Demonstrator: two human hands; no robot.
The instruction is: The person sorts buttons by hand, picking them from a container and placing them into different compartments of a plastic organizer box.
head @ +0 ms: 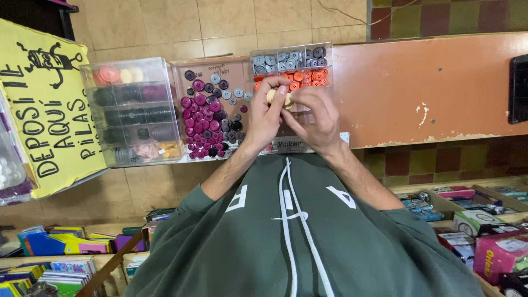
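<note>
Left hand [265,113], right hand [317,115]: fingers pinching small stack of cream round buttons [278,97], above button trays [291,66].

The clear plastic box [130,110] on the left is glossy and see-through, its stacked buttons smooth and faintly shiny. The magenta buttons [201,121] lie on a matt brown card tray [220,69] — dull, paper-like. The orange and grey buttons [297,63] sit in another clear plastic case with a hard sheen. The orange counter [434,88] looks painted and matt, chipped in spots — pale patches show through. The green sweatshirt [302,242] is soft matt cloth. The cream buttons [279,98] in the fingers look smooth plastic.
</note>
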